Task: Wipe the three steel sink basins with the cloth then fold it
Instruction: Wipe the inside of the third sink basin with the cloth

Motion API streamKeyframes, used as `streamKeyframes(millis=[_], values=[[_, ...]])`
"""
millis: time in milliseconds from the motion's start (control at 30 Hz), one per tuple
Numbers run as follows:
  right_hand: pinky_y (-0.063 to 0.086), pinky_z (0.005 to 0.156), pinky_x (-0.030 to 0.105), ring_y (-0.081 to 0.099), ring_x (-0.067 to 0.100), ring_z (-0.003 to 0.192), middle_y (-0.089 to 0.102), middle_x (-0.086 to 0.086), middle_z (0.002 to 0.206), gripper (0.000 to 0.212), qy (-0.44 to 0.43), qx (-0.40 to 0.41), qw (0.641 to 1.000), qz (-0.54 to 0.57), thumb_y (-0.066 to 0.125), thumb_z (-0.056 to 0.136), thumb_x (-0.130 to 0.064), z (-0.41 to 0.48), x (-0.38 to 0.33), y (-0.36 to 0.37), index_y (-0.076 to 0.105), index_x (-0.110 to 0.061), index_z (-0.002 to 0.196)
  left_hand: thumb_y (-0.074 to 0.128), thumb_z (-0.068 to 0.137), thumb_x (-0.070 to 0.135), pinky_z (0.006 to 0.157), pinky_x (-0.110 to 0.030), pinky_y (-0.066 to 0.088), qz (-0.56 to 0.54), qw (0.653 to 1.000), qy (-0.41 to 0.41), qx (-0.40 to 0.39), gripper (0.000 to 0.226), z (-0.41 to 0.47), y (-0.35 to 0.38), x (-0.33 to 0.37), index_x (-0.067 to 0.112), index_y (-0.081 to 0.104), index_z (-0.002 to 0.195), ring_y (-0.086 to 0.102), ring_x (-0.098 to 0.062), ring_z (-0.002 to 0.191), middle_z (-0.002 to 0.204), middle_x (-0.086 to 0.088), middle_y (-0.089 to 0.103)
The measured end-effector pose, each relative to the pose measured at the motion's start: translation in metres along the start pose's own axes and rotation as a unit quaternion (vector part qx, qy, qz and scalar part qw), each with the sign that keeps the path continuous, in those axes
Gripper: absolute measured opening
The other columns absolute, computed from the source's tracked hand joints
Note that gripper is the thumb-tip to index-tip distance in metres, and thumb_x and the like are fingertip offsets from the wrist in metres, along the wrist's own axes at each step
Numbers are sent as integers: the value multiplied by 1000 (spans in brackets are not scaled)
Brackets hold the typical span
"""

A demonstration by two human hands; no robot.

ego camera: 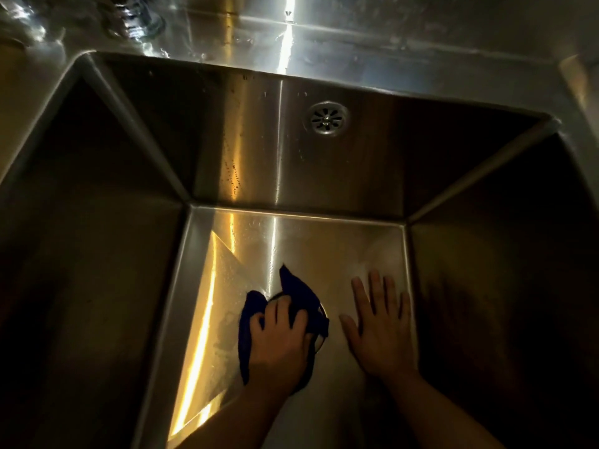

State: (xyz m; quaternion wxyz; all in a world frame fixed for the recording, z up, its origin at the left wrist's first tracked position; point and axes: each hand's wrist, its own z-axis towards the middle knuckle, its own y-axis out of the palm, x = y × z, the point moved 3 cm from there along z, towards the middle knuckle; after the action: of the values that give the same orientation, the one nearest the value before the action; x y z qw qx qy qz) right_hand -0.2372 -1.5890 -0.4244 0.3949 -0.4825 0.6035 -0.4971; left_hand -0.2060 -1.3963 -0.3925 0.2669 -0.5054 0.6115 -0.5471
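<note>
2 hands low in steel basin [308, 234]. Left hand [278, 341]: fingers curled, gripping dark blue cloth [296, 288] on basin floor, approx centre. Right hand [379, 322]: flat, fingers spread, just beside. Risks: bunched cloth may skip corners; braced palm could slip if steel is wet.

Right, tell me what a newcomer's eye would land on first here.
The dark blue cloth stands out, gripped by the left hand on the floor of the basin. Beside it the right hand lies flat on the floor, fingers spread. A round grille sits high on the back wall, with bright streaks of light running down the steel.
</note>
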Motion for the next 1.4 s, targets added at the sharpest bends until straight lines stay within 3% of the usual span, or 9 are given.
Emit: streamKeyframes(millis=[267,367,467,567,700,900,1100,1267,1400], values=[[10,116,57,-3,28,149,-3,6,162,71,-7,3,1000,19,22,92,-63,1,0,-2,6,-30,153,37,91,43,87,-37,35,-22,999,31,-38,35,8,-8,-5,22,49,116,49,-21,105,118,0,52],[10,116,58,-3,29,149,-1,7,162,71,-8,-10,1000,21,17,91,-63,1,-1,-4,9,-29,153,48,80,42,77,-34,45,-77,984,125,98,33,10,-40,9,22,56,105,57,-19,89,103,2,60],[12,115,59,2,31,148,15,9,160,71,-11,-11,999,36,17,91,-62,0,-4,-7,23,-26,151,56,76,38,92,-39,38,-85,954,192,213,56,37,-66,33,23,45,129,49,-22,108,120,-4,53],[11,116,57,-1,30,149,13,9,161,69,-2,-8,1000,6,23,92,-63,1,-4,-7,18,-28,152,67,76,31,109,-50,26,0,971,207,118,82,87,-69,39,28,25,146,32,-29,134,146,-11,35],[12,116,57,-2,30,149,3,7,162,71,-7,8,1000,12,29,91,-61,2,0,1,15,-29,153,30,98,48,118,-51,-8,96,967,236,-6,61,132,-36,14,36,0,150,-12,-26,147,161,-1,-4],[9,117,55,-1,29,149,2,6,162,72,-14,16,1000,16,27,91,-63,2,1,3,11,-30,153,27,97,51,118,-45,-3,112,959,256,44,56,145,-28,-13,35,13,149,1,-22,148,160,4,9],[9,117,55,-1,29,149,-1,3,162,72,-10,-4,1000,24,29,91,-63,2,3,4,9,-32,153,25,89,55,114,-51,19,108,985,119,56,60,115,-56,-126,31,37,143,26,-27,143,153,-2,33],[6,117,54,-3,29,149,0,4,162,71,-3,-35,999,32,27,91,-62,2,-1,-5,9,-32,153,7,80,60,113,-57,10,150,988,20,-20,71,77,-62,-150,40,25,145,12,-32,146,159,-8,13],[-7,117,52,-25,26,144,-24,2,158,71,-15,-97,995,28,13,89,-66,4,1,-14,-15,-38,149,36,74,50,75,-65,48,169,982,78,-29,54,23,-55,-124,31,70,111,46,-40,117,121,-21,63]])
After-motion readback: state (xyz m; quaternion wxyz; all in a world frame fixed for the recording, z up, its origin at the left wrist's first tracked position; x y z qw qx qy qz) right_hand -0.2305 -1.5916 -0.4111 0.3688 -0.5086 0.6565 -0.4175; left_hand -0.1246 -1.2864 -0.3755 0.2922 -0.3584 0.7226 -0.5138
